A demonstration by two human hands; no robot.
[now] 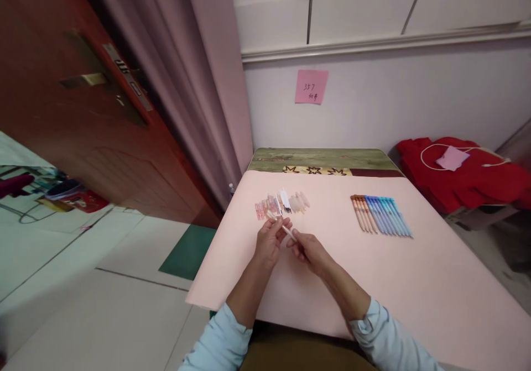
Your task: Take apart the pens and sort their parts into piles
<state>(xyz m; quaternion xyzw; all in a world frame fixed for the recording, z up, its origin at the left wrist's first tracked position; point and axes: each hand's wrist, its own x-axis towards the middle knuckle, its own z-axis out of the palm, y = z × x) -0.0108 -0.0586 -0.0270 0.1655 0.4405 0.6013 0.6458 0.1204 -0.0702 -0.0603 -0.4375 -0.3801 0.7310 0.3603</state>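
My left hand (269, 241) and my right hand (309, 250) meet over the pink table cover (373, 282). Both pinch a thin pale pen part (286, 230), the left hand at its far end and the right hand at its near end. Just beyond my hands lies a small heap of loose pen parts (282, 203), clear, pink and white. To the right, a neat row of several assembled pens (381, 214) lies side by side, orange ones on the left and blue ones on the right.
A green patterned cloth (321, 160) shows at the table's far edge. A pink sticky note (311, 86) hangs on the wall. Red fabric with a white cable (464, 174) sits to the right. A brown door (83, 116) and a curtain stand at left.
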